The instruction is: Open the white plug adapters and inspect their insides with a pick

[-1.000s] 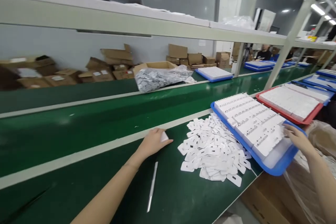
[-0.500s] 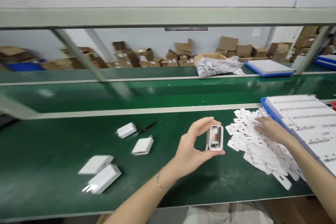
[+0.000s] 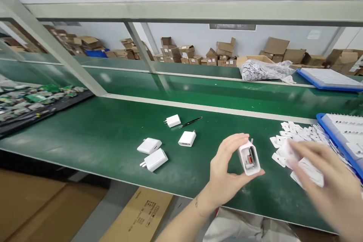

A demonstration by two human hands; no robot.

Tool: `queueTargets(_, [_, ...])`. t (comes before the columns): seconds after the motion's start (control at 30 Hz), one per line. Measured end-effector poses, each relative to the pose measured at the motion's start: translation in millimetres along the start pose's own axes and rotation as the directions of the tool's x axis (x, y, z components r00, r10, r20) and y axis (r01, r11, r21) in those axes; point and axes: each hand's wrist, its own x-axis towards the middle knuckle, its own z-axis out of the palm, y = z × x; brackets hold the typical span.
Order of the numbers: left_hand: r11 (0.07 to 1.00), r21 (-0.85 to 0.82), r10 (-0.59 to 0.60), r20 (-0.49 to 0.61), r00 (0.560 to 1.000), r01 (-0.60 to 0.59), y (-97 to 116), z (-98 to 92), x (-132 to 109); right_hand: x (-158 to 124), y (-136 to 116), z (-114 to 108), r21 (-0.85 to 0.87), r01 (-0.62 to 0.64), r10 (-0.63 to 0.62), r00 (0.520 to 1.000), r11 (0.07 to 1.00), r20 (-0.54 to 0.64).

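Note:
My left hand (image 3: 227, 174) grips a white charger housing (image 3: 241, 159) between thumb and fingers. Its open end faces me and shows an orange-and-metal connector inside. To the right, my right hand (image 3: 331, 177), smeared by motion, pinches a small white cover plate (image 3: 289, 152) at its fingertips. Below and behind that hand spreads a pile of flat white cover plates (image 3: 300, 132), partly hidden by it. Left of my hands lie several white plug chargers, including one (image 3: 187, 138) with an open end, and another (image 3: 154, 159) nearer the front edge.
Black tweezers (image 3: 190, 122) lie beside a small charger (image 3: 172, 120). A blue tray (image 3: 326, 123) of white parts stands at the right, and a black tray (image 3: 56, 111) of circuit boards at the left. A shelf beam (image 3: 181, 9) crosses above the green bench (image 3: 113, 128).
The view has swung left, bringing the circuit-board tray in. My right hand has come back from the pile towards my left hand with a cover plate. The housing is now tilted.

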Motion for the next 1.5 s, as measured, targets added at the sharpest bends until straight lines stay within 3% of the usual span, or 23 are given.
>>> queueTargets(0.07, [0.997, 0.077, 0.035, -0.071, 0.997, -0.029, -1.4, 11.1, -6.5, -8.2, -44.0, 16.1, 0.023, 0.086, -0.085, 0.995, 0.996, -0.044])
queueTargets(0.17, [0.988, 0.148, 0.064, -0.138, 0.988, -0.044, -1.2, 23.8, -15.7, -15.0, -67.2, 37.4, 0.067, 0.098, -0.092, 0.992, 0.993, -0.09])
queueTargets(0.4, [0.957, 0.253, 0.18, -0.124, 0.976, -0.144, -5.1, 35.1, -21.9, -16.4, -61.0, 44.4, 0.055, 0.054, -0.042, 0.98, 0.997, -0.195])
queueTargets(0.57, [0.925, 0.311, 0.27, -0.135, 0.953, -0.218, -7.5, 44.6, -19.6, -17.3, -60.9, 45.5, 0.083, 0.039, -0.022, 0.98, 0.996, -0.196])
queueTargets(0.73, [0.888, 0.315, 0.391, -0.13, 0.911, -0.336, -10.1, 47.4, -19.8, -21.0, -57.8, 48.4, 0.085, 0.031, -0.009, 0.969, 0.996, -0.248])
queueTargets(0.83, [0.879, 0.322, 0.4, -0.091, 0.912, -0.353, -12.8, 43.7, -19.6, -29.3, -52.8, 48.7, 0.15, -0.05, 0.08, 0.977, 0.987, -0.197])
queueTargets(0.9, [0.888, 0.292, 0.399, -0.105, 0.911, -0.355, -14.5, 42.1, -19.4, -35.0, -48.0, 49.0, 0.339, -0.219, 0.254, 0.965, 0.915, -0.063])
queueTargets(0.97, [0.894, 0.272, 0.401, -0.135, 0.906, -0.355, -15.6, 42.8, -19.6, -38.7, -43.7, 50.3, 0.586, -0.42, 0.416, 0.897, 0.693, 0.15])
queueTargets(1.03, [0.899, 0.259, 0.4, -0.156, 0.903, -0.353, -15.7, 45.3, -20.5, -40.4, -41.2, 52.5, 0.732, -0.522, 0.452, 0.832, 0.437, 0.323])
queueTargets(1.07, [0.901, 0.248, 0.4, -0.156, 0.903, -0.356, -15.2, 46.7, -21.1, -40.8, -40.6, 53.5, 0.766, -0.53, 0.438, 0.823, 0.364, 0.361])
queueTargets(1.1, [0.903, 0.227, 0.401, -0.146, 0.904, -0.364, -14.1, 47.8, -21.7, -41.0, -40.0, 54.0, 0.782, -0.521, 0.427, 0.827, 0.342, 0.365])
queueTargets(1.17, [0.916, 0.14, 0.389, -0.078, 0.918, -0.376, -10.4, 48.4, -22.9, -41.1, -38.1, 52.5, 0.783, -0.474, 0.452, 0.847, 0.404, 0.28])
queueTargets(1.23, [0.955, -0.028, 0.297, 0.026, 0.955, -0.296, -4.8, 45.7, -23.1, -40.3, -33.6, 46.3, 0.735, -0.415, 0.461, 0.873, 0.536, 0.157])
queueTargets(1.3, [0.968, -0.244, 0.091, 0.12, 0.989, -0.059, 1.1, 40.0, -21.2, -38.6, -27.4, 35.4, 0.642, -0.358, 0.408, 0.91, 0.678, 0.076])
queueTargets(1.33, [0.934, -0.346, -0.031, 0.171, 0.985, 0.09, 3.3, 36.7, -19.3, -37.5, -24.3, 29.1, 0.588, -0.326, 0.359, 0.931, 0.74, 0.065])
queueTargets(1.4, [0.806, -0.486, -0.219, 0.284, 0.934, 0.337, 5.8, 31.1, -13.7, -35.2, -19.5, 17.2, 0.494, -0.265, 0.252, 0.963, 0.828, 0.095])
queueTargets(1.5, [0.641, -0.598, -0.305, 0.378, 0.874, 0.482, 5.2, 29.6, -5.3, -34.0, -17.2, 8.2, 0.459, -0.208, 0.16, 0.977, 0.864, 0.142])
